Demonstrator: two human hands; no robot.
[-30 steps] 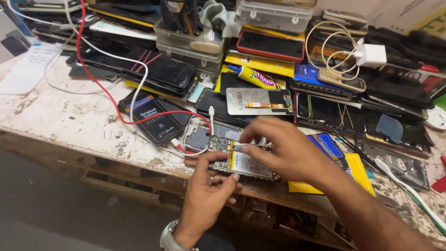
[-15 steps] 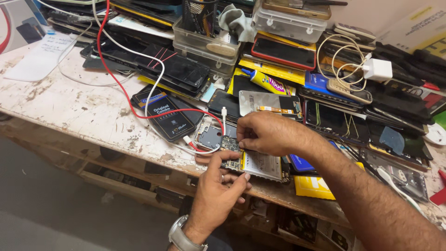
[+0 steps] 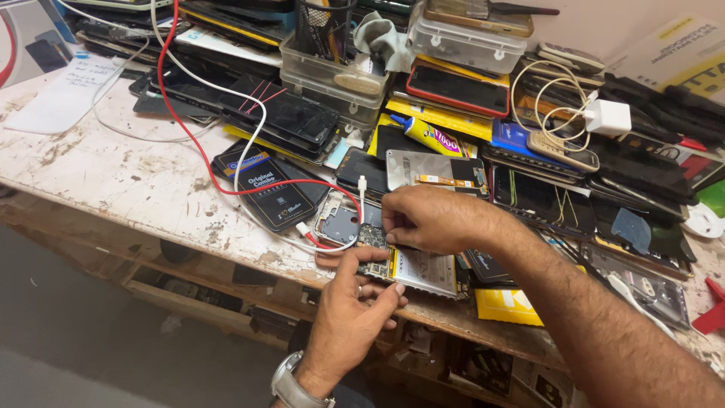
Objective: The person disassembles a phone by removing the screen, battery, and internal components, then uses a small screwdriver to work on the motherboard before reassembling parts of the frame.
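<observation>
We are working on an opened phone (image 3: 411,268) lying at the near edge of the worktop (image 3: 113,181), around six o'clock in our view, its circuit board and pale battery showing. Our left hand (image 3: 351,306) is curling around its lower edge, thumb and fingers closed on the body to steady it. Our right hand (image 3: 430,219) is coming in from four o'clock, fingertips pinched together on the board; whether they are gripping anything small, we cannot tell. A white cable (image 3: 249,151) and a red cable (image 3: 189,128) are trailing off toward eleven o'clock, past a black box (image 3: 268,189). A yellow glue tube (image 3: 427,136) is lying at twelve o'clock.
</observation>
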